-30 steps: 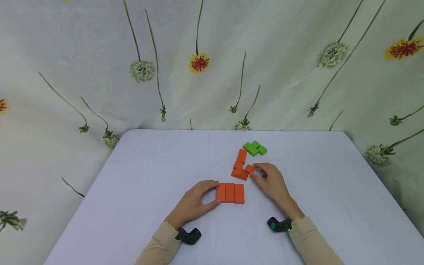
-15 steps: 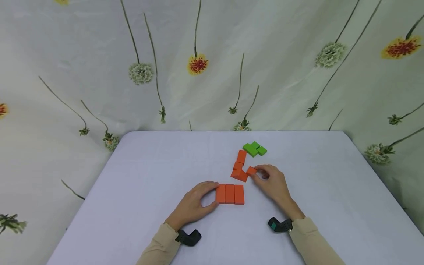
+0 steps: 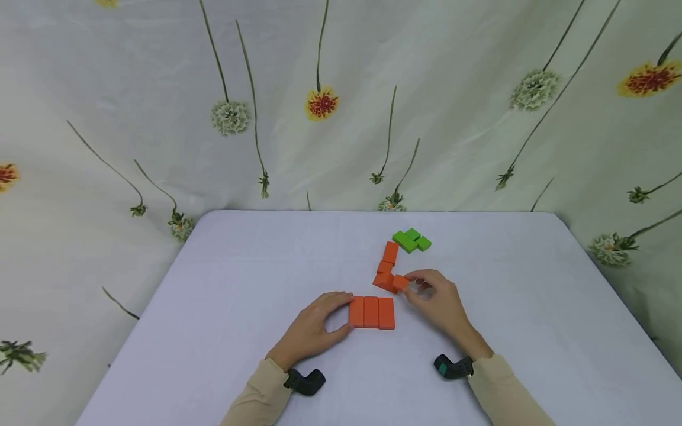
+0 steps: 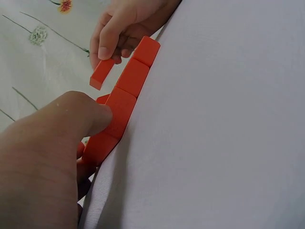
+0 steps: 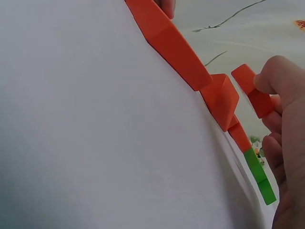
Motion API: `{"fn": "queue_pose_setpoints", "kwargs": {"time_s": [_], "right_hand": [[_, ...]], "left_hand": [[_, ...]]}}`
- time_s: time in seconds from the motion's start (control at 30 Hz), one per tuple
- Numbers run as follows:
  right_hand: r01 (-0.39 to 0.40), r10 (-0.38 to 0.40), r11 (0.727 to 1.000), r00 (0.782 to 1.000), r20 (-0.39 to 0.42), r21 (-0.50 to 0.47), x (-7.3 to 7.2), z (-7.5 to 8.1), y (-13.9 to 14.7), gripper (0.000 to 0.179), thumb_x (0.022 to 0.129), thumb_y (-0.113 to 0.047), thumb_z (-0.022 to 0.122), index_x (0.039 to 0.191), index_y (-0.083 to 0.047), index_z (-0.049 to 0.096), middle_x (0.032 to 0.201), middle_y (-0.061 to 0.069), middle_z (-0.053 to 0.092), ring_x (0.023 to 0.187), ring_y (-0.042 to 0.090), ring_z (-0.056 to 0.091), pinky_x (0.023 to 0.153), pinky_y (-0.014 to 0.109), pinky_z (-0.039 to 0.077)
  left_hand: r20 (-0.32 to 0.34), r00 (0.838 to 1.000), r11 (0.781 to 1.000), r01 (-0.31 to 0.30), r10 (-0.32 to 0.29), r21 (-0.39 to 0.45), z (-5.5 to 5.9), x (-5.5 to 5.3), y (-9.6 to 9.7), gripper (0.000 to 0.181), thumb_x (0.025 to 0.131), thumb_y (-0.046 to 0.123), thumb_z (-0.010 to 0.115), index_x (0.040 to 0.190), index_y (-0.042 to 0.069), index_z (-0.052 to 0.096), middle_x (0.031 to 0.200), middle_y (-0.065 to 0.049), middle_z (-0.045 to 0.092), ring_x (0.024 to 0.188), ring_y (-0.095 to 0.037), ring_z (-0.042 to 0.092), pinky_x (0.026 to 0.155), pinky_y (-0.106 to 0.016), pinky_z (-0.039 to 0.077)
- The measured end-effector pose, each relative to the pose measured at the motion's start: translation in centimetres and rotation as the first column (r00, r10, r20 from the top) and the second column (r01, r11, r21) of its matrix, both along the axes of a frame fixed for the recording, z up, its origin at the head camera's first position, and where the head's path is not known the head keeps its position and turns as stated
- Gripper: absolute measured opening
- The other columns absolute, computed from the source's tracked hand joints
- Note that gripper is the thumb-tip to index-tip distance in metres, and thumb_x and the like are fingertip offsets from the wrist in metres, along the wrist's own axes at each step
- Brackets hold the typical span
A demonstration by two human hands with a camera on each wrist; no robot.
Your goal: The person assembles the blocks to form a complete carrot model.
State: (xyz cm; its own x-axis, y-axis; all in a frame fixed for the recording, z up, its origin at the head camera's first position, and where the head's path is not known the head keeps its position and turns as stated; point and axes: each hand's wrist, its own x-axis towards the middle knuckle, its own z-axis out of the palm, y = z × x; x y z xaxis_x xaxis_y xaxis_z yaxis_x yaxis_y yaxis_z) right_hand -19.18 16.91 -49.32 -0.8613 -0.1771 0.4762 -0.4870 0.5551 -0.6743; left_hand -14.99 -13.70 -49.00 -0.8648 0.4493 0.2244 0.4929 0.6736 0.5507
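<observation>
Three orange rectangular blocks (image 3: 371,312) lie side by side in a row on the white table. My left hand (image 3: 313,328) holds the row's left end, thumb at the near edge and fingers at the far edge; in the left wrist view the thumb (image 4: 90,114) presses against the orange side. Between thumb and fingers, my right hand (image 3: 439,303) pinches a small orange block (image 3: 401,283). The right wrist view shows that held block (image 5: 250,88) raised off the tabletop. Just left of it sits an orange wedge-like block (image 3: 382,280), partly overlapped in the head view.
Beyond the wedge, a smaller orange block (image 3: 384,267) and an orange rectangular block (image 3: 391,252) run toward the back. Several green blocks (image 3: 409,241) sit together near the far edge. A flower-printed cloth (image 3: 453,118) hangs behind the table (image 3: 256,254).
My right hand has first shifted the small orange block slightly rightward, then brought it back left and nearer, toward the row. The left hand stays in place.
</observation>
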Motion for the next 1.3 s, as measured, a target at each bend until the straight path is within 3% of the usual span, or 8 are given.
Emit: {"fn": "queue_pose_setpoints", "kwargs": {"time_s": [0.3,0.63,0.87,1.1,1.3], "right_hand": [[-0.164,0.160,0.984,0.985,-0.065,-0.073,0.8,-0.3,-0.6,0.031,0.082,-0.005,0.084,0.110,-0.017,0.075,0.100,-0.001,0.071,0.084,0.013,0.062,0.076,0.020,0.057],[-0.289,0.283,0.956,0.955,-0.088,-0.056,1.8,-0.2,-1.9,0.032,0.082,-0.007,0.085,0.109,-0.019,0.074,0.099,-0.004,0.070,0.084,0.012,0.062,0.075,0.023,0.058],[-0.366,0.362,0.930,0.929,-0.080,-0.029,2.5,-0.1,-2.7,0.034,0.082,-0.009,0.086,0.112,-0.018,0.074,0.102,-0.004,0.070,0.084,0.010,0.064,0.074,0.026,0.060],[-0.414,0.415,0.910,0.906,-0.085,0.032,2.9,-0.1,-3.1,0.031,0.083,-0.014,0.085,0.111,-0.020,0.074,0.103,-0.008,0.068,0.087,0.006,0.060,0.074,0.020,0.057],[-0.437,0.446,0.894,0.891,-0.086,0.102,3.2,0.0,-3.4,0.029,0.084,-0.019,0.085,0.110,-0.023,0.073,0.107,-0.013,0.070,0.099,0.006,0.061,0.085,0.025,0.058]], "left_hand": [[-0.006,1.000,1.000,0.007,-0.007,0.007,0.0,0.0,0.0,0.057,0.093,0.032,0.078,0.145,0.018,0.060,0.145,0.001,0.061,0.138,-0.017,0.053,0.116,-0.040,0.046],[0.008,1.000,1.000,0.003,-0.003,0.003,-0.1,-0.1,0.1,0.058,0.092,0.033,0.078,0.145,0.019,0.059,0.146,0.001,0.060,0.139,-0.017,0.053,0.116,-0.042,0.046],[0.011,1.000,1.000,-0.006,0.006,0.005,0.0,-0.1,0.1,0.057,0.092,0.032,0.079,0.144,0.018,0.060,0.145,0.000,0.061,0.138,-0.018,0.054,0.116,-0.042,0.046],[0.000,1.000,1.000,-0.003,0.003,0.003,-0.1,-0.1,0.0,0.057,0.092,0.033,0.078,0.145,0.018,0.060,0.145,0.001,0.061,0.139,-0.018,0.053,0.117,-0.042,0.046],[-0.017,1.000,1.000,0.003,-0.003,0.002,-0.2,-0.2,0.0,0.058,0.092,0.034,0.079,0.144,0.018,0.060,0.145,0.001,0.061,0.138,-0.017,0.054,0.116,-0.042,0.046]]}}
